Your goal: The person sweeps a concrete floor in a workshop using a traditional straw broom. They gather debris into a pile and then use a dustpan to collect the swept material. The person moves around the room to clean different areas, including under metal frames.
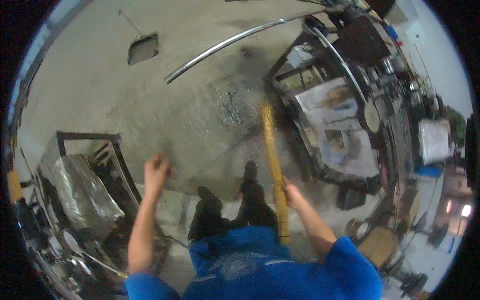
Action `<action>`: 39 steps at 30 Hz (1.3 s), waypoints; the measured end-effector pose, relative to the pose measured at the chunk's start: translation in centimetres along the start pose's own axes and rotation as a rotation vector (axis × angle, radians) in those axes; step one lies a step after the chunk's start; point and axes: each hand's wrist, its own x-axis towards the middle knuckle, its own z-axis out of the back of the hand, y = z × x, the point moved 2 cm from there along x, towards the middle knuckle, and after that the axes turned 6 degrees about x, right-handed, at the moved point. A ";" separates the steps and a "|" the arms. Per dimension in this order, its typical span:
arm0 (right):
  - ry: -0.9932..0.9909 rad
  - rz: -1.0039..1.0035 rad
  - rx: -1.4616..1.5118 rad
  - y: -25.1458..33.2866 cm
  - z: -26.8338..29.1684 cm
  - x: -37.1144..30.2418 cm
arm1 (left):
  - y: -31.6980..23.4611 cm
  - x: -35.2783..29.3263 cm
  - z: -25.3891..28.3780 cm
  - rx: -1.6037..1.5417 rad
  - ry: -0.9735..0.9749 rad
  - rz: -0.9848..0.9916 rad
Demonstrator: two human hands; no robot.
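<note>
The straw broom (271, 150), gripped in the right hand (291, 194) between the scattered debris (231, 110) and the dark bench frame (345, 179), might be knocked against that frame if swung too widely.

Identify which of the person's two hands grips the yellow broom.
The right hand: it grips the yellow broom partway along its handle, while the left hand is well apart from it.
</note>
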 end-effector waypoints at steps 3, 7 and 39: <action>-0.134 -0.072 0.039 -5.8 4.5 -0.7 | -11.7 4.0 1.8 0.132 -0.064 -0.340; -0.222 0.010 -0.029 -8.0 6.3 -0.1 | -22.0 6.8 -0.2 0.766 -0.157 -0.639; -0.044 0.130 0.460 -0.8 3.0 15.2 | -27.7 16.6 -10.8 1.000 0.327 -0.555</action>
